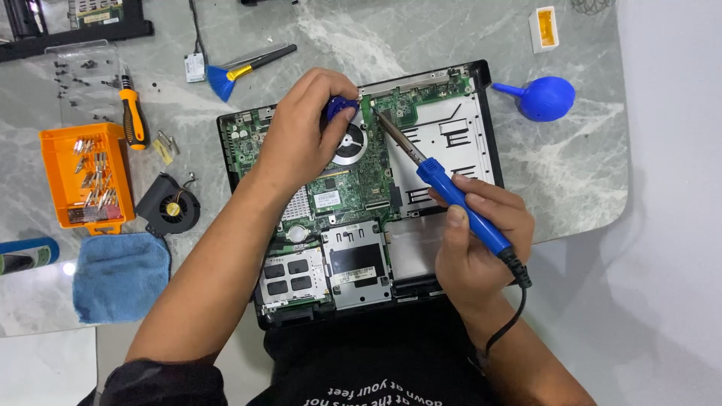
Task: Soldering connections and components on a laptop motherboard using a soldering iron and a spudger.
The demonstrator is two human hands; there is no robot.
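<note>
Head view: your right hand (pixel 481 240) has a closed grip on the blue soldering iron (pixel 460 201), tip on the green board (pixel 353 177) of the opened laptop (pixel 353 195), centre frame, just right of the round fan (pixel 349 143). Your left hand (pixel 304 135) is closed on a small blue tool (pixel 340 107) beside that tip.

Risks, as I read it: the left fingers sit very near the hot tip, so a slip could burn you. A long dwell could lift a pad or scorch the fan. The cord (pixel 505 319) runs down by your wrist and a snag could jerk the tip.

Grey marbled counter (pixel 571 173), cluttered: orange bit tray (pixel 84 179), orange-handled screwdriver (pixel 132 113), loose fan (pixel 170 204), blue cloth (pixel 120 274) at left, blue air blower (pixel 543 98) upper right. White floor at right.
</note>
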